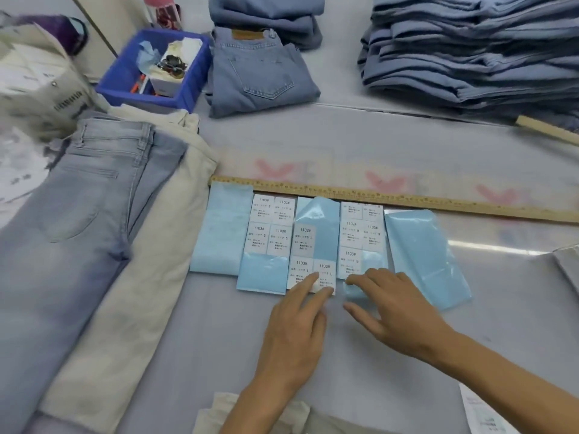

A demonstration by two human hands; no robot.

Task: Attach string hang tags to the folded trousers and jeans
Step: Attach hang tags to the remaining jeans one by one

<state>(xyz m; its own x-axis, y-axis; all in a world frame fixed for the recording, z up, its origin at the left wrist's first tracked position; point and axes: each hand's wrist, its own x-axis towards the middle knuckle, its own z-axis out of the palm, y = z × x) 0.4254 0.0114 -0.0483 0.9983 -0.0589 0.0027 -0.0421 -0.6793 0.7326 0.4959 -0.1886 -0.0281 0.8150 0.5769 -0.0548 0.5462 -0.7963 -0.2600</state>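
A: State the illumination condition.

B: Bright, even, cool overhead light. Shadows are faint and soft; a weak one lies under the left hand [294, 336] and right hand [398, 311].

A: Any glare?

B: Yes. A white specular streak crosses the tabletop [376, 355] at right, and the glossy blue backing sheet [426, 258] shows pale sheen.

A: Sharpness?

B: Moderate at centre; label print [305, 242] is only partly legible. The left edge, around the beige garment [34, 76], is smeared.

A: Geometry?

B: Wide-angle distortion: the wooden ruler [391, 195] bows and corners stretch.
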